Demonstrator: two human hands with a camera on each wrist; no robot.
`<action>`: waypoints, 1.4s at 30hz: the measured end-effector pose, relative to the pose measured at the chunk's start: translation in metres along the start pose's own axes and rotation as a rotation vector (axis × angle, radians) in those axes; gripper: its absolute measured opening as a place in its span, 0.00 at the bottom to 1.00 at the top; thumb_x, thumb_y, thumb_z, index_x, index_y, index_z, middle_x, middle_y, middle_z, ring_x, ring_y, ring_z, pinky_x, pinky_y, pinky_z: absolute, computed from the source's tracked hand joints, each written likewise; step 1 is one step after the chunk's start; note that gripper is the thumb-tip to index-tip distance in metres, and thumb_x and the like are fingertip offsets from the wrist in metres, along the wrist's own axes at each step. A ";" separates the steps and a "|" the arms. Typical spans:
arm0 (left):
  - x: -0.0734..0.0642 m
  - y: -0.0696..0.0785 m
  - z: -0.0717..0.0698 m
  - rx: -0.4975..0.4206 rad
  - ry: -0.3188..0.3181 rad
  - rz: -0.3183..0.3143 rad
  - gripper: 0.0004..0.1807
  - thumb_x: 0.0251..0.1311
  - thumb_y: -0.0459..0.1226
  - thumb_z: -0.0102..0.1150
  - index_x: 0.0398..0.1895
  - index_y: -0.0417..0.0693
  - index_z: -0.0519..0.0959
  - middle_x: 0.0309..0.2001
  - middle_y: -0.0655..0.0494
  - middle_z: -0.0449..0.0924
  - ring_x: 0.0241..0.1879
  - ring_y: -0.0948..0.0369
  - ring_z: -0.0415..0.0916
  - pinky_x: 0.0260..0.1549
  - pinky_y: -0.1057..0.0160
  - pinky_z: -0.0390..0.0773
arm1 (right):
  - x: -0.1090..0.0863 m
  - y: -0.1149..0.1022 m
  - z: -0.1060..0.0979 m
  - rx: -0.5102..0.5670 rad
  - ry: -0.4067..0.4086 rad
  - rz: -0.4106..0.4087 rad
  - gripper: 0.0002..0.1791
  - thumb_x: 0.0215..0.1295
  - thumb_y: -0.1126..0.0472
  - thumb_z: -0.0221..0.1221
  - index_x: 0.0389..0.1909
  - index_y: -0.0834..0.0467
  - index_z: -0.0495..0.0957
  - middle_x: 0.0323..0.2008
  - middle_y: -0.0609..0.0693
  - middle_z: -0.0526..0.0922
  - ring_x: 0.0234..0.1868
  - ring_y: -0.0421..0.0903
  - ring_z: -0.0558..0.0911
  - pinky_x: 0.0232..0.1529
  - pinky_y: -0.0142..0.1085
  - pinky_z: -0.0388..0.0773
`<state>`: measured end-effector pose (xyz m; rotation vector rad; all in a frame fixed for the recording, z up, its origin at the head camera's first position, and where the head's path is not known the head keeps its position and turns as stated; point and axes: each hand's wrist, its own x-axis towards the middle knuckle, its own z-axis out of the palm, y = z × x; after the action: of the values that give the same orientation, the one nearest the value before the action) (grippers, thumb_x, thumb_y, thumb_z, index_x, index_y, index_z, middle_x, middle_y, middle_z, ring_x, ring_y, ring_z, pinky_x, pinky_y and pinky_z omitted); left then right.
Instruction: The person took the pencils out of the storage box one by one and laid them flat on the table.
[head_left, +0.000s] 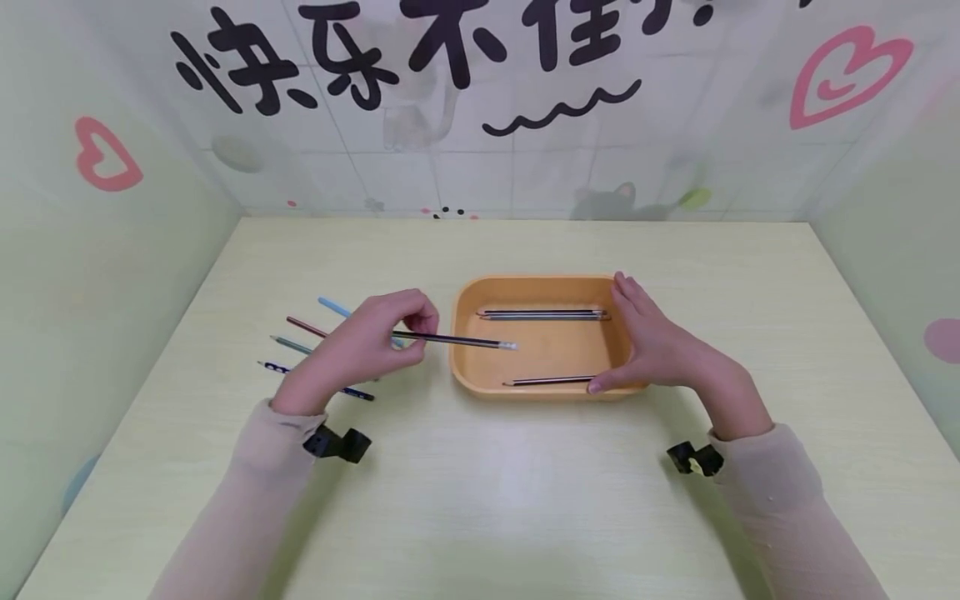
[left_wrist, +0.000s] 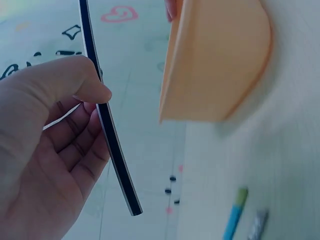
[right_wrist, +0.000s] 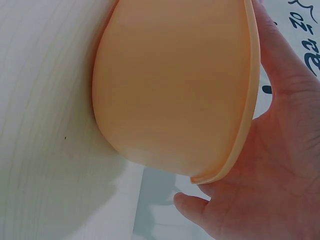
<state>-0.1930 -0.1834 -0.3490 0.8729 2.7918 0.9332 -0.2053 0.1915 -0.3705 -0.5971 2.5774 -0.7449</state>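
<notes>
My left hand [head_left: 367, 337] pinches a dark striped pencil [head_left: 468, 340] between thumb and fingers. The pencil's eraser end reaches over the left side of an orange plastic box [head_left: 540, 393]; in the left wrist view the held pencil [left_wrist: 117, 150] slants past the thumb. At the box's right end, my right hand [head_left: 663, 346] holds the rim, thumb on the near edge and fingers at the far corner. Two pencils [head_left: 543, 315] lie side by side near the box's far wall. Another dark pencil [head_left: 551, 381] lies along the near wall, partly under the right thumb.
Left of the box, several pencils lie spread on the pale table [head_left: 480, 500], among them a light blue pencil [head_left: 333, 306] and a patterned dark blue pencil [head_left: 358, 393]. My left hand and forearm partly cover them. A printed wall covering [head_left: 517, 183] borders the table.
</notes>
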 end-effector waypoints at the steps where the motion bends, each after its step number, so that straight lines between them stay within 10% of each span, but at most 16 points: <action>1: -0.005 -0.004 -0.002 0.009 0.005 -0.009 0.10 0.53 0.25 0.60 0.34 0.50 0.76 0.35 0.60 0.77 0.38 0.63 0.74 0.42 0.63 0.79 | 0.000 0.000 0.000 0.001 -0.001 0.000 0.79 0.43 0.36 0.75 0.77 0.69 0.30 0.79 0.58 0.23 0.80 0.59 0.26 0.76 0.63 0.38; 21: -0.102 -0.065 -0.026 0.299 -0.014 -0.161 0.14 0.47 0.24 0.61 0.31 0.53 0.75 0.33 0.63 0.76 0.37 0.63 0.71 0.40 0.58 0.75 | 0.000 0.001 0.001 0.018 -0.012 0.002 0.78 0.44 0.36 0.75 0.77 0.67 0.29 0.79 0.57 0.23 0.80 0.60 0.26 0.76 0.64 0.38; 42: -0.126 -0.105 -0.027 0.288 -0.150 -0.289 0.14 0.45 0.24 0.60 0.28 0.53 0.74 0.30 0.62 0.72 0.34 0.62 0.67 0.35 0.61 0.70 | 0.000 0.002 0.001 0.005 -0.007 0.006 0.78 0.44 0.37 0.75 0.77 0.67 0.30 0.79 0.60 0.25 0.80 0.60 0.26 0.76 0.64 0.38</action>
<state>-0.1461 -0.3346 -0.4009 0.5158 2.8543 0.4144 -0.2056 0.1926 -0.3725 -0.5884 2.5694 -0.7463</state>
